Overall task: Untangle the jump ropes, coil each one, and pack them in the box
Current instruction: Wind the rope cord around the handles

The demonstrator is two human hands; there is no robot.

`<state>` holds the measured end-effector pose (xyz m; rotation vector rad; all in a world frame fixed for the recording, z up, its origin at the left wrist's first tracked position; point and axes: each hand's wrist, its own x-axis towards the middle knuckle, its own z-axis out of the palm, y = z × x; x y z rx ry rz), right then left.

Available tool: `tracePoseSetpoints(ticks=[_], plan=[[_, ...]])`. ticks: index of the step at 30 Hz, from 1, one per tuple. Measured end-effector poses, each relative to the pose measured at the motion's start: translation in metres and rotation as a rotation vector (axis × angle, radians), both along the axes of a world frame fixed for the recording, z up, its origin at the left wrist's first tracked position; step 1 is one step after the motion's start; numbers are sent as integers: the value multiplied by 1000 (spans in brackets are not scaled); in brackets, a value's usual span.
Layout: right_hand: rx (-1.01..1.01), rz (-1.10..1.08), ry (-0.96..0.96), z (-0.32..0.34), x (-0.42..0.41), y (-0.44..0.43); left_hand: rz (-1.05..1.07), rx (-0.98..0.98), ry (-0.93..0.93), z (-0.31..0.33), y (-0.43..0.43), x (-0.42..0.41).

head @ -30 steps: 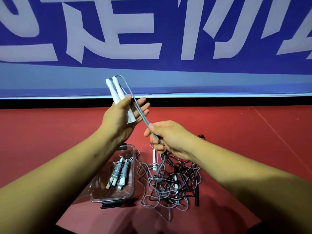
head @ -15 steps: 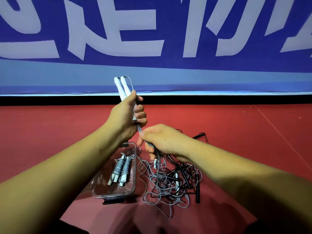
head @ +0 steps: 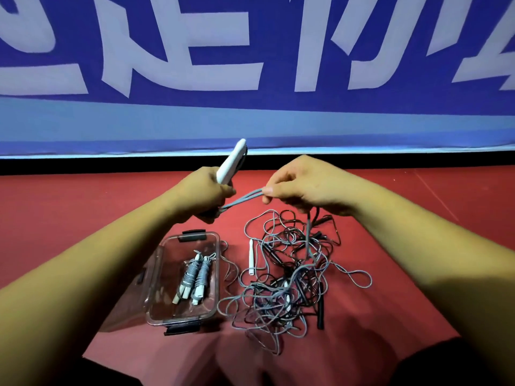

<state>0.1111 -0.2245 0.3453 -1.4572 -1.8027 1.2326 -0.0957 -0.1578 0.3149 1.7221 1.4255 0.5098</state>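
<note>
My left hand (head: 203,195) grips the white handles (head: 230,160) of a grey jump rope, their tips pointing up and to the right. My right hand (head: 303,185) pinches the doubled grey cord (head: 245,197) that runs from under my left hand, and the cord hangs down from it into the tangle (head: 289,277) of grey and black ropes on the red floor. A loose white handle (head: 251,257) lies at the tangle's left edge. The clear plastic box (head: 164,277) stands left of the tangle and holds a coiled grey rope (head: 193,277) with white handles.
A black handle (head: 320,313) lies at the tangle's right side. A blue banner with white lettering (head: 250,65) hangs behind, above a black strip at the edge of the red floor (head: 83,207). The box's black latches (head: 182,328) are undone.
My left hand has dropped lower and tilted the handles to the right. My right hand has moved up and to the right, drawing the doubled cord out sideways from the left hand.
</note>
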Motion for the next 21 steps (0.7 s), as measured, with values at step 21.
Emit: tracePoseSetpoints(ticks=[21], plan=[[179, 11, -332, -19, 50, 21, -323, -367, -96, 4, -8, -22]])
